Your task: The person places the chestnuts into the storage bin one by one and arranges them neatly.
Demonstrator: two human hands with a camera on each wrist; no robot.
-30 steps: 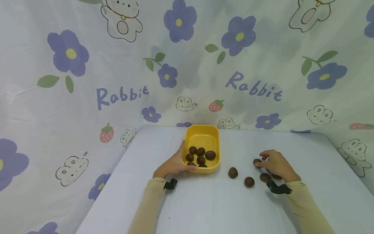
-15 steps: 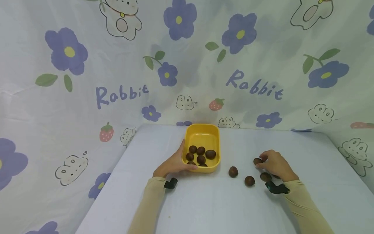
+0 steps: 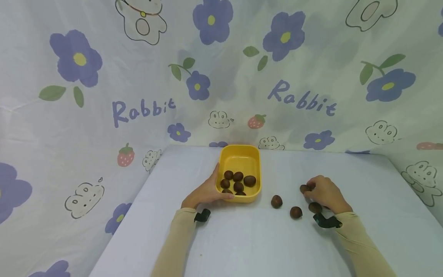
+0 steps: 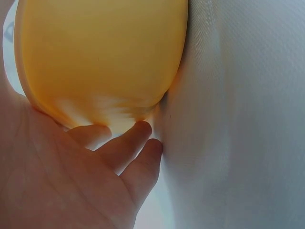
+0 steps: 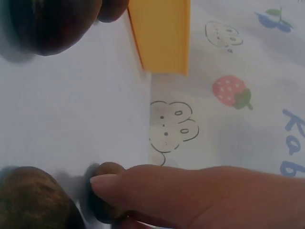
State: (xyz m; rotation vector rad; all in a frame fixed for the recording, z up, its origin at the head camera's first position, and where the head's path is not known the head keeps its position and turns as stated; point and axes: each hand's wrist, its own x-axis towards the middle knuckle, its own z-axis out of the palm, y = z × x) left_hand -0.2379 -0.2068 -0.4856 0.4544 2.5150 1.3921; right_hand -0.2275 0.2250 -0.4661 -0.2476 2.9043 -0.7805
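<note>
A yellow plastic box holds several brown chestnuts in its near half. My left hand grips the box at its near left corner, thumb along the front rim. In the left wrist view, the fingers bend against the box's outer wall. To the right, my right hand pinches a chestnut at table level. The thumb lies against that chestnut in the right wrist view; the other fingers are mostly hidden. Another chestnut sits just below this hand.
Two loose chestnuts, one near the box and one closer to me, lie between the box and my right hand. A white cloth covers the table. Behind it hangs a printed curtain with flowers and rabbits.
The right hand has shifted slightly left, its fingers closing in on the chestnut. The left hand keeps its grip on the box. The head view has tilted down a little.
</note>
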